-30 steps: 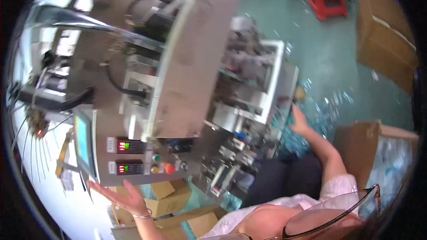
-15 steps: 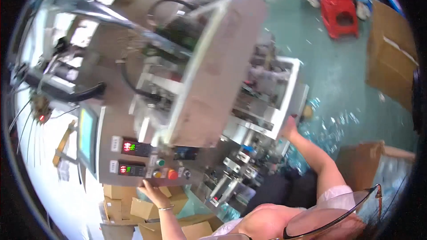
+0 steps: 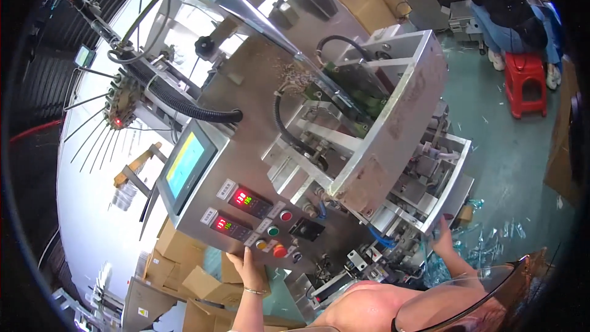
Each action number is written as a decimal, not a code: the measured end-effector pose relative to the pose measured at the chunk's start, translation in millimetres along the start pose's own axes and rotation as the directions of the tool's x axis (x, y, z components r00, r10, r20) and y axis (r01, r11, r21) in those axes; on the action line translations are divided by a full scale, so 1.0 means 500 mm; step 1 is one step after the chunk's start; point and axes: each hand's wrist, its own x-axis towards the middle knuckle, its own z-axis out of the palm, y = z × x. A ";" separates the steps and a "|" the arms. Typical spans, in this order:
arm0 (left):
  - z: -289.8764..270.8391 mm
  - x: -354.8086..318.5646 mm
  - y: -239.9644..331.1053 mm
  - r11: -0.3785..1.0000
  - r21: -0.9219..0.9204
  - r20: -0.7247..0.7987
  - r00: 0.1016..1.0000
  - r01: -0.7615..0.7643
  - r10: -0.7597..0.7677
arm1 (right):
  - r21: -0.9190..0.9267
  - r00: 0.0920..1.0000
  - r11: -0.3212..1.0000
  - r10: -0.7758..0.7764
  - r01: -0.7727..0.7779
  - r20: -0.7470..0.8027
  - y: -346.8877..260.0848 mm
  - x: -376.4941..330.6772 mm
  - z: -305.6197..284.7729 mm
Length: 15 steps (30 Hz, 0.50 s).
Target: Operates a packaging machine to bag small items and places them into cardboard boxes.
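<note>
lower left of the frame, brown cardboard boxes (image 3: 184, 258) lie stacked; above them a tilted touchscreen (image 3: 184, 166) sits in the brushed steel control panel (image 3: 246, 209). the left hand (image 3: 251, 268), fingers flat and open, presses the panel's lower edge beneath round coloured buttons (image 3: 273, 240). lower right, the right hand (image 3: 441, 241) touches the metal machine frame (image 3: 424, 221); its fingers' state cannot be told

bright daylight from upper left, white area blown out behind the packing machine (image 3: 319, 147). glare on its touchscreen (image 3: 184, 169). heavy fisheye bend and black vignette at rim. left edge dark. lower foreground near the camera blurred; centre fairly sharp.
</note>
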 end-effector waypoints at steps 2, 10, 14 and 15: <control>0.006 0.004 -0.002 1.000 -0.004 0.010 1.000 0.005 -0.005 | 0.286 0.967 0.954 0.154 -0.092 -0.201 -0.038 0.018 0.027; 0.017 -0.014 0.029 0.997 -0.075 0.007 1.000 0.019 -0.019 | -0.100 0.980 0.982 0.168 -0.158 0.106 -0.018 0.038 0.036; -0.001 0.004 -0.006 0.999 -0.044 0.023 1.000 0.016 -0.015 | -0.279 0.851 0.944 0.287 -0.174 0.439 0.081 -0.047 0.030; -0.004 0.004 -0.005 0.999 -0.042 0.019 1.000 0.016 -0.015 | -0.278 0.851 0.945 0.283 -0.170 0.443 0.089 -0.058 0.010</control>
